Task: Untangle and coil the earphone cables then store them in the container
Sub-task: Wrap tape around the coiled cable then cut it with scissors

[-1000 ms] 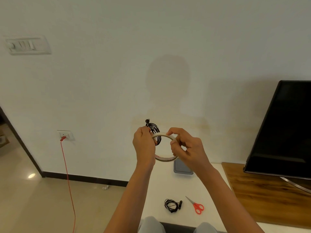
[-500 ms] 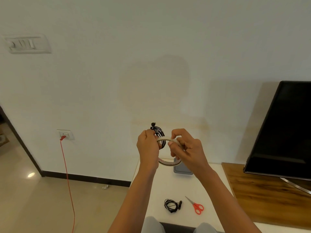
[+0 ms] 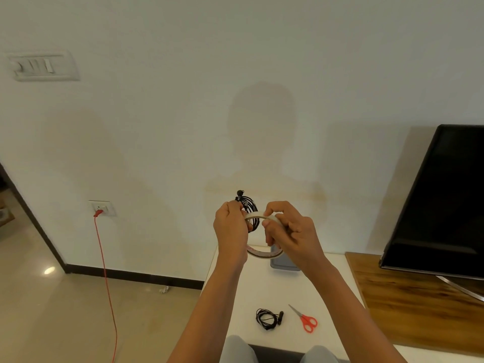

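**Background:** plain pale wall point(image 3: 235, 74) beyond both hands. Switch panel point(image 3: 43, 66) high up, far off to the left. Socket point(image 3: 102, 208) lower on the same side, with a red cable point(image 3: 104, 271) plugged in and hanging down to the glossy floor point(image 3: 52, 310).

**Surface:** white counter point(image 3: 235, 297) beneath the hands, meeting a wooden top point(image 3: 419, 297) out to the right. Dark television screen point(image 3: 445, 200) standing on that wood, well apart from the right hand.

**Left hand** point(image 3: 231, 226): raised above the counter, fingers curled round a coiled earphone cable point(image 3: 250, 205). Cable black, loops bunched together, a small end piece poking up just above the knuckles. Fingertips also touching the left side of the tape roll point(image 3: 264, 254).

**Right hand** point(image 3: 290, 231): level with the left and just beside it. Thumb and fingers pinching the upper rim of the tape roll, with the ring hanging between the two hands. Coiled cable pressed against the roll's upper left edge.

**Container** point(image 3: 284, 264): grey, on the counter directly below the right hand, largely hidden behind that hand and the roll. Contents impossible to tell.

**Second earphone cable** point(image 3: 267, 319): black, loosely coiled, lying on the counter between the forearms, well below the hands.

**Scissors** point(image 3: 306, 320): red-handled, just to the right of that second coil, not touching it, closed blades pointing away.

**Lower edge:** knees in light grey trousers point(image 3: 235, 349).
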